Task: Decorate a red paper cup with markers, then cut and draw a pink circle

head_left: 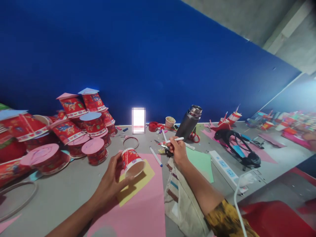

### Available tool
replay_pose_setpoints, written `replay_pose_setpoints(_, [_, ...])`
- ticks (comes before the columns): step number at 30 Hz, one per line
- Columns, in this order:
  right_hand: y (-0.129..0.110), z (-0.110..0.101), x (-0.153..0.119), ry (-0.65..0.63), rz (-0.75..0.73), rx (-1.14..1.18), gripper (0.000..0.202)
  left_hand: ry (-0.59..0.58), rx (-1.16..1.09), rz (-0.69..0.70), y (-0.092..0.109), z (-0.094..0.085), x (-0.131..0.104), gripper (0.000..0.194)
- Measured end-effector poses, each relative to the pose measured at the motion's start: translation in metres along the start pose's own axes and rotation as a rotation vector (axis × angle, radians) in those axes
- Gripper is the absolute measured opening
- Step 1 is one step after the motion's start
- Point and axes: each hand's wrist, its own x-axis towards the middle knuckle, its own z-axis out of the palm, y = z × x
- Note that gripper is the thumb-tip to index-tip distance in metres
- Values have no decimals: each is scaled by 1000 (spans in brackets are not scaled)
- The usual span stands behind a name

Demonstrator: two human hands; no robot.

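My left hand [116, 179] is wrapped round a red patterned paper cup [130, 159], which is tilted with its open mouth toward the lower right. Below the cup a yellow paper piece [144, 184] lies on a large pink sheet [140, 214]. In my right hand [178, 149], a white marker with a red tip [177, 139] is pinched between the fingers, its tip pointing left. A second marker, white with a blue end [156, 156], rests between the hands at the sheet's upper edge. Scissors [163, 147] lie just left of my right hand.
Stacked red paper cups with pink and blue tops [95, 149] fill the left. Behind my right hand stands a dark flask [189, 121]. A cloth bag [182, 204], green paper [201, 163], a power strip [227, 171] and a black strapped item [238, 148] lie to the right.
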Motion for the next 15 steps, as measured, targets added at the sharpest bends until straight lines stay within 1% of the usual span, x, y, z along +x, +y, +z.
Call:
replay_pose_setpoints(2, [-5, -3, 1, 8, -34, -52, 53, -5, -30, -10, -1, 1, -2, 91])
replay_pose_setpoints(4, [-14, -8, 6, -6, -89, -124, 48, -8, -48, -23, -4, 1, -2, 88])
replay_pose_setpoints(5, [-20, -9, 11, -21, -123, -167, 45, -15, -36, -21, -7, 1, -2, 90])
replay_pose_setpoints(8, [-40, -7, 38, -74, -227, -307, 36, 49, 28, 86, -17, 0, -1, 87])
replay_pose_setpoints(11, [-52, 9, 80, -91, -286, -448, 32, 69, 31, 118, -21, 0, 1, 86])
replay_pose_setpoints(13, [-51, 27, 107, -91, -300, -542, 24, 92, 23, 109, -21, 1, 1, 87])
replay_pose_setpoints(15, [-44, 44, 127, -82, -313, -622, 17, 133, 7, 112, -22, 2, 2, 87])
